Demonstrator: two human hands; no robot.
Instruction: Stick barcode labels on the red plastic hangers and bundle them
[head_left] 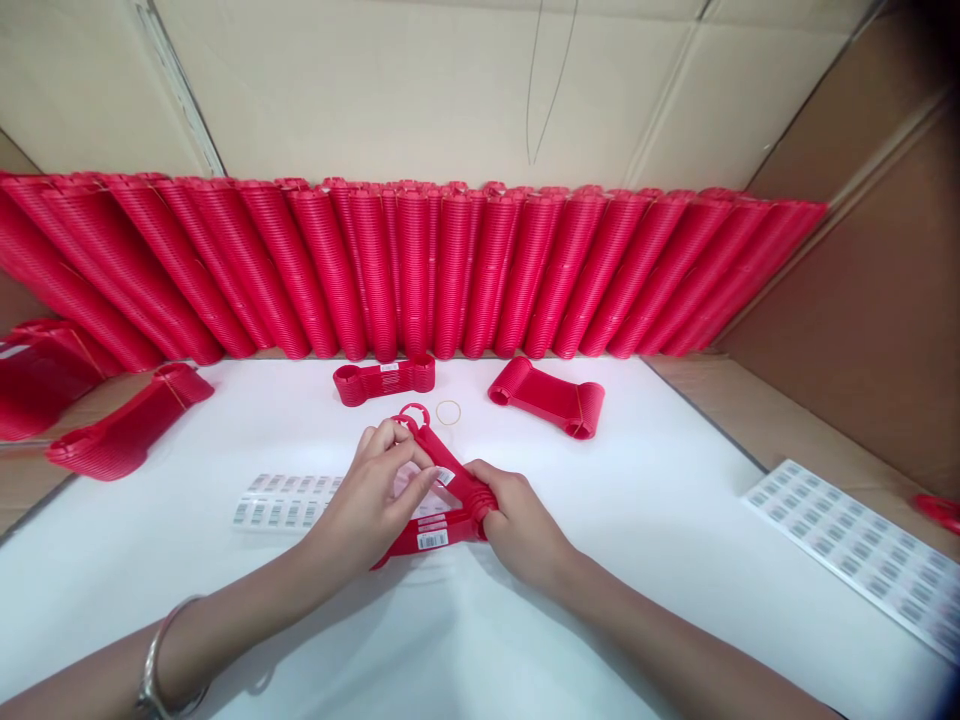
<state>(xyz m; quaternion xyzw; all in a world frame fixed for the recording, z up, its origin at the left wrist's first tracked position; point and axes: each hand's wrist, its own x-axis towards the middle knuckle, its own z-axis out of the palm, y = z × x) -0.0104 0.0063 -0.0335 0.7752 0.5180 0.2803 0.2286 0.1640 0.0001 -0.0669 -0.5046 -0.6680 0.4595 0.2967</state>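
My right hand (525,525) grips the ringed end of several flat red plastic pieces (459,478), fanned apart in a V over the table. My left hand (379,482) is closed in a pinch on a small white barcode sticker (444,477), which lies against the upper piece. On the lower pieces, overlapping barcode stickers (432,540) show in a row. The far end of the upper piece has an open ring (415,414) just past my left fingers. Partly behind my left forearm lies a sheet of barcode stickers (285,500).
Tall stacks of red pieces (412,270) line the back against cardboard (420,90). Shorter bundles stand on the white table (600,620): one behind my hands (386,380), one right (547,395), one left (131,420). A rubber band (448,412) and another sticker sheet (862,550) lie nearby.
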